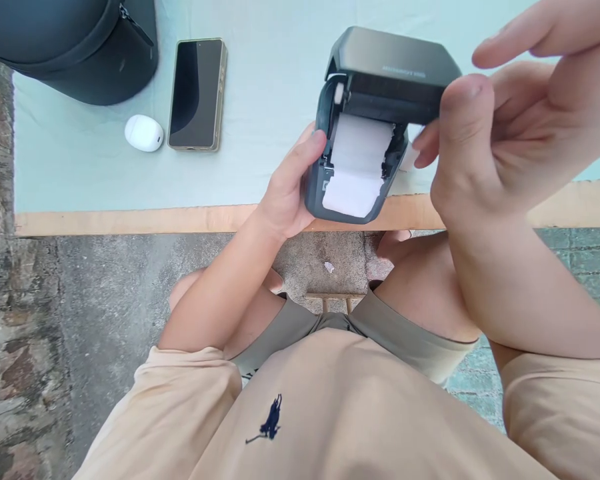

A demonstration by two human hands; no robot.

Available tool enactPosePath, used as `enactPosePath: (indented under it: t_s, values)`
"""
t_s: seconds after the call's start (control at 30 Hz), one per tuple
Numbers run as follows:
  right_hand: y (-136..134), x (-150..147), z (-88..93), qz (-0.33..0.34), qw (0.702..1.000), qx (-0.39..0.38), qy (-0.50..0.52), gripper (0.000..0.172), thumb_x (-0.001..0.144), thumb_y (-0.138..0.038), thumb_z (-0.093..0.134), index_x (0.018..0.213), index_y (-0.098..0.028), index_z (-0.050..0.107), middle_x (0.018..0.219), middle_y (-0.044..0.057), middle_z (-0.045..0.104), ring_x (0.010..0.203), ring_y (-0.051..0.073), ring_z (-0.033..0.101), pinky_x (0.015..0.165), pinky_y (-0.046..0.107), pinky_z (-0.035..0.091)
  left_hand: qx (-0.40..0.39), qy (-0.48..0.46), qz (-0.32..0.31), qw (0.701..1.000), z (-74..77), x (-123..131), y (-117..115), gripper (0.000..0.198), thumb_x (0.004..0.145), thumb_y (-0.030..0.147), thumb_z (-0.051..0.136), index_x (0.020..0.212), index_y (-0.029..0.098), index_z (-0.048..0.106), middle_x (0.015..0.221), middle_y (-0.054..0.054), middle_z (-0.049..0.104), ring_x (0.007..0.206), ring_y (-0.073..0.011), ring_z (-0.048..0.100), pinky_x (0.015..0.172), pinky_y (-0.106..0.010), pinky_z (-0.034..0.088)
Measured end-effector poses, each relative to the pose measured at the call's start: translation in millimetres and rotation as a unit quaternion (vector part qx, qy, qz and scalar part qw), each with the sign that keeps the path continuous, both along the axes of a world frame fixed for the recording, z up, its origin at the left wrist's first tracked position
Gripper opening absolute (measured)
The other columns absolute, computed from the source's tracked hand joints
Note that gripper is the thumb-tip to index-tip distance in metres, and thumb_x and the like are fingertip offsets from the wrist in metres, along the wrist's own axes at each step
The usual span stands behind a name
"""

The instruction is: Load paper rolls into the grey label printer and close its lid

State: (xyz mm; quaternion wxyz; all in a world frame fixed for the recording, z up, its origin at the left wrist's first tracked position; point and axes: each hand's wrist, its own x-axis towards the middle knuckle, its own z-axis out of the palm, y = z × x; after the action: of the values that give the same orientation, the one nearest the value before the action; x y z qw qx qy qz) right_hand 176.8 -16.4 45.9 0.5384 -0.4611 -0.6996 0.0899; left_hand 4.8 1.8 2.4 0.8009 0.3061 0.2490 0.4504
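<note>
A small dark portable label printer (325, 187) is tilted toward me above the table's front edge, with its lid (390, 57) raised. Inside lies a white paper roll (357, 160), its loose end hanging toward the near side. My left hand (290, 183) wraps around the printer's left side, thumb on the rim. At the lid's right edge, my right hand (510, 127) has its thumb pressed against the corner, lower fingers curled behind and index finger lifted away. A bit of white shows behind those fingers; I cannot make out what it is.
A black smartphone (196, 93) lies on the pale cloth-covered table (260, 73), beside a small white rounded case (144, 133). A large black zippered bag (95, 60) stands at the far left. The wooden table edge (180, 219) runs before my knees. A paper scrap (329, 267) lies on the ground.
</note>
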Motion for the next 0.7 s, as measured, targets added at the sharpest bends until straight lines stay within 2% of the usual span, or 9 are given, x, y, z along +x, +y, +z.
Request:
enactPosePath:
  t_s: [0.07, 0.13, 0.2, 0.3, 0.4, 0.5, 0.6, 0.7]
  values:
    - [-1, -4, 1.3, -0.017, 0.999, 0.020, 0.022, 0.011, 0.095, -0.030, 0.052, 0.093, -0.020, 0.057, 0.098, 0.003, 0.066, 0.074, 0.012, 0.068, 0.051, 0.026, 0.044, 0.004, 0.007, 0.006, 1.000, -1.3, 0, 1, 0.032, 0.094, 0.047, 0.046, 0.101, 0.023, 0.065, 0.104, -0.003, 0.069, 0.127, -0.0277, 0.059, 0.111, -0.045, 0.048]
    - [1, -5, 0.8, -0.019, 1.000, 0.010, -0.006, 0.014, 0.094, -0.029, 0.053, 0.094, -0.018, 0.061, 0.096, 0.004, 0.068, 0.079, 0.014, 0.069, 0.051, 0.027, 0.044, 0.015, 0.017, 0.003, 1.000, -1.8, 0, 1, 0.035, 0.093, 0.052, 0.045, 0.102, 0.025, 0.067, 0.109, -0.002, 0.071, 0.129, -0.0276, 0.057, 0.111, -0.044, 0.050]
    - [5, -3, -1.7, -0.027, 0.996, -0.004, -0.085, 0.011, 0.091, -0.026, 0.055, 0.091, -0.020, 0.064, 0.091, 0.001, 0.070, 0.071, 0.012, 0.065, 0.053, 0.027, 0.043, 0.021, 0.027, 0.000, 0.999, -2.2, 0, 0, 0.036, 0.093, 0.052, 0.046, 0.106, 0.025, 0.067, 0.113, -0.001, 0.071, 0.130, -0.0273, 0.057, 0.111, -0.042, 0.050]
    - [11, 3, -7.3, -0.030, 0.974, -0.033, -0.221, 0.005, 0.083, -0.021, 0.060, 0.086, -0.025, 0.063, 0.080, -0.004, 0.069, 0.059, 0.011, 0.058, 0.053, 0.029, 0.040, 0.020, 0.034, 0.003, 0.999, -3.3, 0, -1, 0.029, 0.091, 0.045, 0.052, 0.108, 0.024, 0.064, 0.107, 0.000, 0.070, 0.125, -0.0259, 0.062, 0.105, -0.041, 0.053]
    - [15, 8, -11.1, -0.034, 0.952, -0.049, -0.300, 0.019, 0.079, -0.029, 0.064, 0.098, -0.028, 0.065, 0.075, -0.004, 0.068, 0.060, 0.014, 0.057, 0.052, 0.029, 0.034, 0.030, 0.041, 0.002, 0.999, -4.1, -1, -2, 0.026, 0.090, 0.043, 0.056, 0.109, 0.026, 0.060, 0.099, 0.000, 0.068, 0.120, -0.0243, 0.065, 0.095, -0.037, 0.057]
    - [18, 13, -11.7, -0.028, 0.929, -0.066, -0.364, 0.031, 0.079, -0.043, 0.066, 0.108, -0.030, 0.065, 0.073, -0.002, 0.066, 0.059, 0.016, 0.055, 0.050, 0.030, 0.028, 0.034, 0.067, -0.007, 0.997, -3.4, -1, -3, 0.027, 0.090, 0.043, 0.055, 0.112, 0.027, 0.059, 0.101, -0.001, 0.067, 0.117, -0.0234, 0.067, 0.094, -0.036, 0.057]
    - [20, 16, -9.5, 0.005, 0.927, -0.092, -0.363, 0.031, 0.078, -0.043, 0.067, 0.107, -0.031, 0.065, 0.072, -0.003, 0.065, 0.056, 0.014, 0.052, 0.050, 0.029, 0.029, 0.036, 0.072, -0.009, 0.997, -1.8, -1, -4, 0.025, 0.091, 0.040, 0.054, 0.112, 0.027, 0.057, 0.101, 0.000, 0.067, 0.114, -0.0217, 0.068, 0.092, -0.034, 0.058]
    - [18, 13, -5.3, 0.037, 0.954, -0.080, -0.286, 0.029, 0.074, -0.036, 0.071, 0.101, -0.027, 0.066, 0.071, -0.004, 0.066, 0.052, 0.009, 0.049, 0.050, 0.027, 0.034, 0.022, 0.062, 0.005, 0.998, -1.2, 0, -5, 0.026, 0.093, 0.043, 0.052, 0.111, 0.025, 0.057, 0.100, 0.000, 0.068, 0.117, -0.0215, 0.067, 0.095, -0.033, 0.056]
